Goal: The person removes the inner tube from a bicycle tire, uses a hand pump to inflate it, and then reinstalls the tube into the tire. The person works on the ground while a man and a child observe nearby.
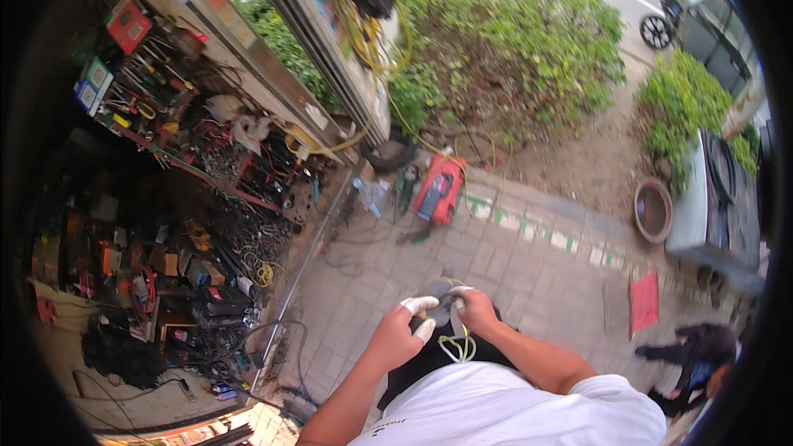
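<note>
My left hand, with white coverings on the fingertips, curls around something small and dark that I cannot make out. Close beside it, my right hand is closed, its fingers also covered in white, on a thin yellow-green cord. Below the hands the cord hangs in a pale loop against my dark trousers and white shirt. Just beyond and between the fingers shows a grey rounded shape, too blurred to name; whether either hand touches it I cannot tell.
A red machine stands on the paving ahead, near a plastic bottle. Left, beyond a metal threshold, tools and parts crowd a bench. At right are a brown pot, a red board and another person.
</note>
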The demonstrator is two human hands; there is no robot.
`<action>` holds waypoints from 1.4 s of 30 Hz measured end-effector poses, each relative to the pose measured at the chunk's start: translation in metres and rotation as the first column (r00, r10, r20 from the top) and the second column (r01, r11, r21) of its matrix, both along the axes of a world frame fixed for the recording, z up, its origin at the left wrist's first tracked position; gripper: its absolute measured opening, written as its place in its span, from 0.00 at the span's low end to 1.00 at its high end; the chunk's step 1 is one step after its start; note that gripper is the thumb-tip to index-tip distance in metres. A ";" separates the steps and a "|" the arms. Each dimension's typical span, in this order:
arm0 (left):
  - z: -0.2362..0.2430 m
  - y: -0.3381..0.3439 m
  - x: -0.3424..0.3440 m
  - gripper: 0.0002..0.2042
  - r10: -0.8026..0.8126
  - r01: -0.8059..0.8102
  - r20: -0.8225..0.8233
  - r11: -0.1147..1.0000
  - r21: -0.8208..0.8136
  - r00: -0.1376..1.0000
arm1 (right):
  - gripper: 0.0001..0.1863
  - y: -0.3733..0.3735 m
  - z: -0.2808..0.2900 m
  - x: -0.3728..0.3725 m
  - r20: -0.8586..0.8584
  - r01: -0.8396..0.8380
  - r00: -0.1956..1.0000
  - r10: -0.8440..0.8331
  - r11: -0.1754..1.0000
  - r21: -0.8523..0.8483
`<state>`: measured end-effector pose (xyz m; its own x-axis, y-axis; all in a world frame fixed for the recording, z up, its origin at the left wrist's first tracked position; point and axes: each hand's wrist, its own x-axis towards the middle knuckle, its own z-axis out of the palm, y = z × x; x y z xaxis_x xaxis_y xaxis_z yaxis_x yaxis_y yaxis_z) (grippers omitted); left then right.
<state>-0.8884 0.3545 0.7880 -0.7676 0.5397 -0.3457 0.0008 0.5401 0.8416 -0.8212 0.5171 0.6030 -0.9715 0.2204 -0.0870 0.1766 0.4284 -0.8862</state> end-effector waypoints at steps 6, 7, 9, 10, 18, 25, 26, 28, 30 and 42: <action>0.055 0.016 -0.129 0.16 -0.032 0.098 -0.444 0.987 0.127 0.895 | 0.14 0.053 0.113 -0.152 -0.360 -0.215 0.923 0.133 0.956 -0.200; 0.042 0.031 -0.148 0.17 -0.018 0.121 -0.391 0.964 0.239 0.920 | 0.15 0.052 0.115 -0.174 -0.335 -0.362 0.904 0.267 0.893 -0.266; 0.029 0.052 -0.176 0.16 -0.027 0.146 -0.376 0.946 0.291 0.926 | 0.13 0.070 0.092 -0.187 -0.171 -0.493 0.869 0.464 0.779 -0.388; 0.024 0.055 -0.189 0.16 -0.063 0.179 -0.405 0.950 0.255 0.912 | 0.11 0.076 0.095 -0.205 -0.210 -0.475 0.880 0.427 0.813 -0.337; 0.038 0.067 -0.296 0.19 -0.086 0.096 -0.540 0.995 -0.009 0.837 | 0.06 0.178 0.104 -0.333 0.150 -0.426 0.805 0.574 0.734 -0.529; -0.092 0.107 -0.322 0.14 -0.153 -0.089 -0.456 0.880 -0.466 0.877 | 0.10 0.210 0.087 -0.449 0.071 -0.741 0.343 0.937 0.223 0.633; -0.145 0.098 -0.307 0.07 -0.255 0.149 -0.168 0.868 -0.473 0.952 | 0.16 0.248 0.030 -0.451 0.563 -0.885 0.266 0.782 -0.034 0.465; -0.198 0.113 -0.297 0.09 0.219 -0.224 -0.135 0.974 -0.022 0.966 | 0.17 0.273 0.010 -0.474 0.406 -0.834 0.384 0.830 0.123 0.538; -0.171 0.128 -0.341 0.11 0.399 -0.418 -0.182 0.905 -0.078 0.899 | 0.19 0.257 0.064 -0.522 0.235 -0.758 0.600 0.764 0.450 0.472; 0.261 0.197 -0.523 0.05 0.554 -0.481 -0.776 0.791 0.378 0.301 | 0.10 0.336 0.406 -0.713 -0.599 -0.651 0.587 0.545 0.758 0.052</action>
<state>-1.4119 0.5515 1.0486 -0.7752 -0.0885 0.6255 0.4330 0.6464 0.6282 -1.5345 0.8535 1.0094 -0.7555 -0.3940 0.5235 -0.6022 0.1026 -0.7918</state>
